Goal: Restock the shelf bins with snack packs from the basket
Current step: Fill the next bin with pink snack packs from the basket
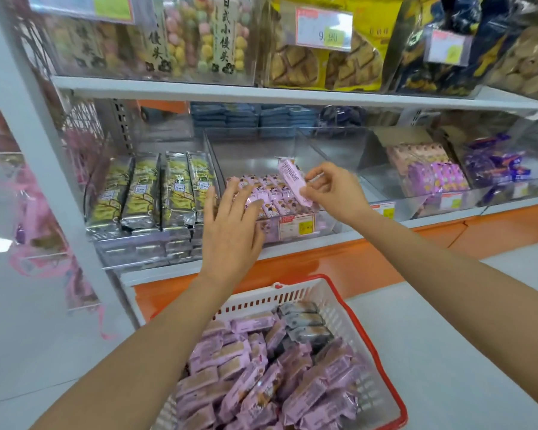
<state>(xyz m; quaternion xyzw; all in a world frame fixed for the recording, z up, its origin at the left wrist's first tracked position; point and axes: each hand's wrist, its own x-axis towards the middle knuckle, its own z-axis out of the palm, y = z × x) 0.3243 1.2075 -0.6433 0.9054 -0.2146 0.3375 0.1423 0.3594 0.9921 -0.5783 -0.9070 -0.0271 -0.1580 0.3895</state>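
Right hand (330,189) pinches a pink snack pack (292,181) above the clear bin (323,225); left hand (233,225), fingers straight, steadies the row.
Best slotted upright beside its neighbours; basket (354,308) below remains full.

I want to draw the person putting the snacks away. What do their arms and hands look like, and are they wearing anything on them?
Nothing is worn that this view shows. The left forearm and right forearm are bare right to the picture's edge, with no sleeves in sight. The left hand and right hand have no gloves, and no ring, watch or bracelet shows.
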